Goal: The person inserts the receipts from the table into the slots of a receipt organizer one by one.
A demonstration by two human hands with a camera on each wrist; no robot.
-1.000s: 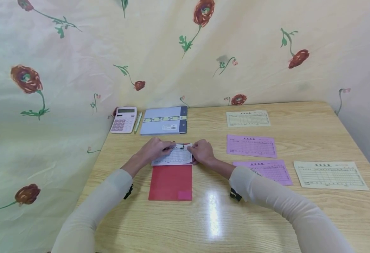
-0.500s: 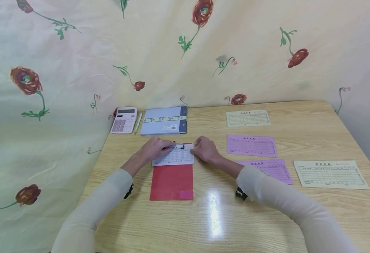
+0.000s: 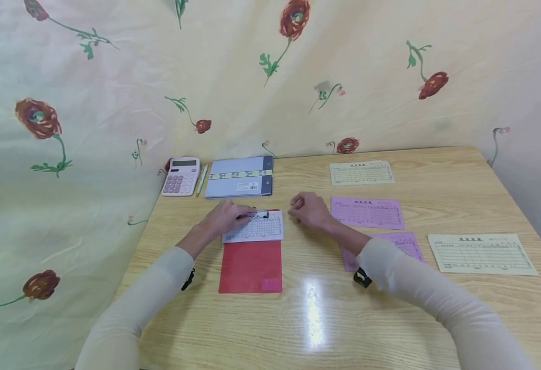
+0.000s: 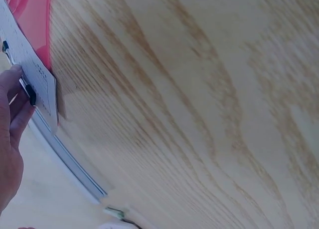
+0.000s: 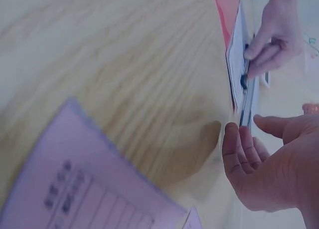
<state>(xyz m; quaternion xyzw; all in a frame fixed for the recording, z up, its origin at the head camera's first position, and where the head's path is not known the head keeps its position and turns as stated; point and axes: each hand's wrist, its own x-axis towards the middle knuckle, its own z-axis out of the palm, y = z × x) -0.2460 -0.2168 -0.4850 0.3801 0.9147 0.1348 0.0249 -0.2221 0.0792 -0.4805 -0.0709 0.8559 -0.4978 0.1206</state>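
A red clipboard [image 3: 249,267] lies on the table, a smaller printed white form [image 3: 254,232] across its upper part. At the board's top edge is a metal clip [image 3: 265,213] with black ends. My left hand [image 3: 226,218] pinches this clip between thumb and fingers, as the left wrist view also shows; part of the clip is hidden under the fingers. Just right of the form, apart from it, hovers my right hand [image 3: 311,209]. In the right wrist view the right hand [image 5: 274,164] has loosely bent fingers, thumb apart, holding nothing.
Behind the clipboard lie a pink calculator [image 3: 181,177], a pen [image 3: 202,180] and a blue-grey notebook [image 3: 238,182]. To the right are purple forms [image 3: 366,213] and pale green forms [image 3: 483,254]. The right forearm passes over the nearer purple form. A flowered cloth [image 3: 252,77] hangs behind.
My right hand has let go of the form's right edge and moved right, away from it. The form's right side now lies flatter. My left hand stays at the clip.
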